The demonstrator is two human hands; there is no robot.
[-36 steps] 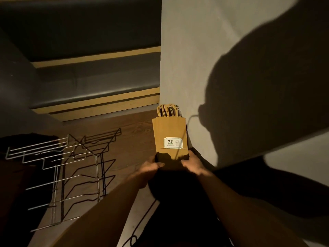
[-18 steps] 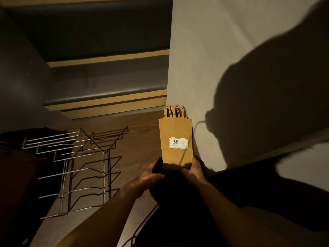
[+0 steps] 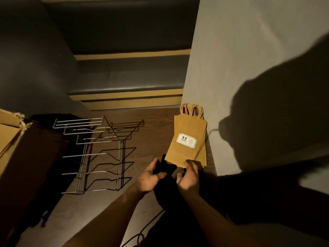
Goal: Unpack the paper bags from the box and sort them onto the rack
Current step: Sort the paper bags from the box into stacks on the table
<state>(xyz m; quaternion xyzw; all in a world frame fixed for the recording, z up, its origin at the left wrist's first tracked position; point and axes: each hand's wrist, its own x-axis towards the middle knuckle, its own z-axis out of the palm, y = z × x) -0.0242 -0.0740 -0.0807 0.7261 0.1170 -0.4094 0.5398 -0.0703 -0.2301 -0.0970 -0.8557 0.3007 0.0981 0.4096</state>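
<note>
Both grips spread: left hand (image 3: 151, 177) off the bags, right hand (image 3: 189, 177) w/ fingertips at near edge of the paper bags (image 3: 188, 139), probably squaring the stack. Bags lie flat on floor by right wall (image 3: 249, 68); wire rack (image 3: 92, 154) and box (image 3: 23, 157) wait to the left.

A dim room with a dark wood-grain floor (image 3: 153, 129), a pale grey wall (image 3: 249, 59) on the right under a big cast shadow, and dark padded bench seating (image 3: 124, 82) trimmed in light wood

Wood floor (image 3: 153, 132), paper bags (image 3: 188, 139), wire rack (image 3: 99, 154), box (image 3: 23, 157)
</note>
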